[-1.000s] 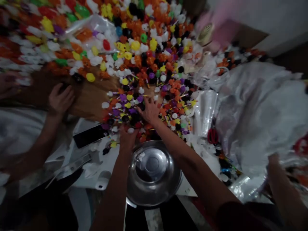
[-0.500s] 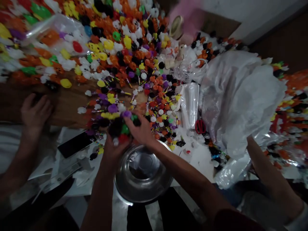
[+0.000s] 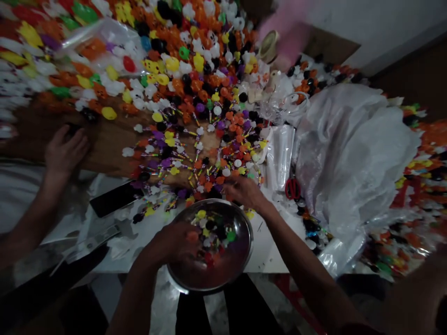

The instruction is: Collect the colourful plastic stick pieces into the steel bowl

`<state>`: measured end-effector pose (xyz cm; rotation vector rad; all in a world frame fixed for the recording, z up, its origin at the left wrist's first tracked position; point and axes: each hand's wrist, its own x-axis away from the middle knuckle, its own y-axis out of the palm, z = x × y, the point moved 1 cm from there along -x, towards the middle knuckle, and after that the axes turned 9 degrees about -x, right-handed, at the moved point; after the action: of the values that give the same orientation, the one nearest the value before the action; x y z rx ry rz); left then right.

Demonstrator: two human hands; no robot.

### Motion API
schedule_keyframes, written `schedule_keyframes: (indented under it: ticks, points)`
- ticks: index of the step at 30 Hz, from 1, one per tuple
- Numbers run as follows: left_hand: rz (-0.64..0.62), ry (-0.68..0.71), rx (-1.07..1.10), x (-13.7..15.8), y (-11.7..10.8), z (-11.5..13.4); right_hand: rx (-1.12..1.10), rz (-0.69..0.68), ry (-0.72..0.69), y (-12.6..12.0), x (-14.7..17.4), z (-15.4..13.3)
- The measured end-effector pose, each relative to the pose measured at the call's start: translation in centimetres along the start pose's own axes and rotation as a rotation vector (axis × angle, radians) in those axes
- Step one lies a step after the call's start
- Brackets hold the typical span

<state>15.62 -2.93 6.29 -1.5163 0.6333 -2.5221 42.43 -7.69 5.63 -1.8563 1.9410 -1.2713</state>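
Many small coloured plastic toppers (image 3: 213, 232) lay in the round steel bowl (image 3: 244, 242); I saw left hand (image 3: 176, 242) fingers curled on its rim, right hand (image 3: 244, 191) fingers loosely spread.

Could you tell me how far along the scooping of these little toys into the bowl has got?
Early on. Done: a layer of mixed coloured pieces lies in the steel bowl. In hand: the left hand is over the bowl's rim among the pieces, and the right hand is at the near edge of the pile. Left: most pieces are spread over the table.
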Motion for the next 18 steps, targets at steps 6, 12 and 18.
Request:
schedule_keyframes:
  ticks: [6, 12, 18]
  points:
    - [0.154, -0.034, -0.091, -3.7, -2.4, 2.7, 0.326, 0.397, 0.187, -2.0, -6.3, 2.0]
    - [0.625, -0.025, 0.064, -9.8, -1.4, 5.4, 0.145, 0.382, 0.102, 2.5, -8.2, 2.6]
    - [0.675, 0.008, 0.277, -15.1, -1.4, 7.5, -0.115, 0.323, 0.089, 5.0, -8.5, 1.8]
